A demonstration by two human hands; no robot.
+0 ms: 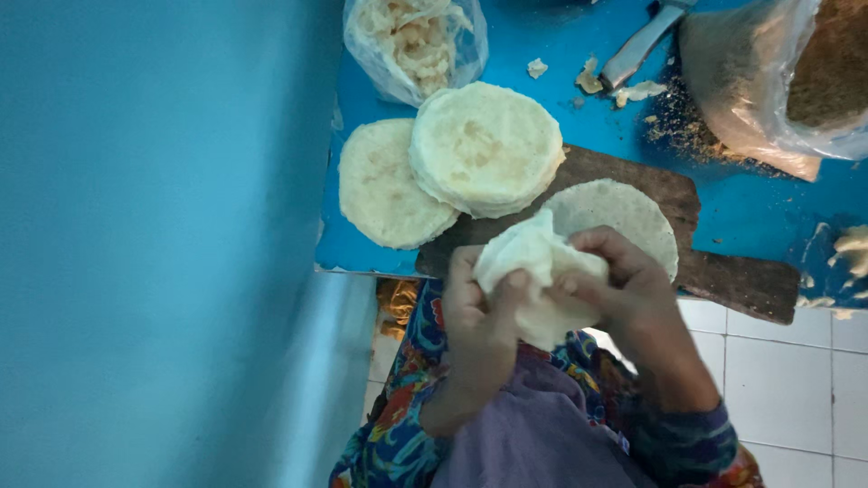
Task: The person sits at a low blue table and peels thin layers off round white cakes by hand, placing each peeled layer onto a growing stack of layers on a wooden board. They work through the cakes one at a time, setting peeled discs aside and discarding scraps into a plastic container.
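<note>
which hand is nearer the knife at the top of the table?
Right. The right hand holds the folded dough almost straight below the knife; the left hand grips the same dough farther left, so farther off.

Floral multicoloured sleeves [398, 425] — lilac apron [533, 434]

Blue wall [154, 244], blue table [561, 81], white tiled floor [796, 380].
</note>
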